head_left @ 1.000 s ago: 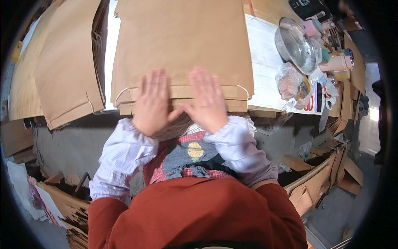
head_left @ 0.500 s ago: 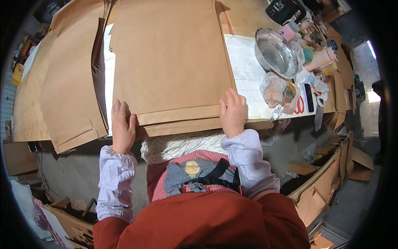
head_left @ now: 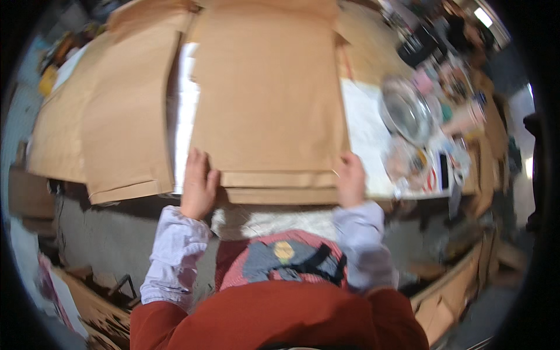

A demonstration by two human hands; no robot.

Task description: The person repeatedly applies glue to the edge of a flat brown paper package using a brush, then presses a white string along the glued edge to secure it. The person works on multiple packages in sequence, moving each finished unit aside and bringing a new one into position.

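Observation:
A stack of large brown paper bags point(head_left: 271, 99) lies before me, with folded bands along its near edge. At its lower left corner, my left hand point(head_left: 200, 185) rests against the side, fingers stretched and thumb apart. My right hand point(head_left: 351, 181) is at the lower right corner, touching the edge. Its fingers are bent and smeared by motion, so their grip is unclear. To the left lies a second stack of brown paper bags point(head_left: 128, 111), its near end folded. Below the table edge a white stringy bundle point(head_left: 274, 223) lies partly in shadow near my lap.
Right of the bags stand a metal basin point(head_left: 406, 111), a clear plastic bag point(head_left: 402, 160), a dark phone point(head_left: 444, 170) and a pinkish bottle point(head_left: 465, 118). A black container point(head_left: 420, 45) is farther back. Cardboard point(head_left: 449, 286) stands low on the right.
The whole view has shifted, and the scene sits farther right and lower, with blur. Both hands remain at the near corners of the stack; the right hand's fingers look more bent.

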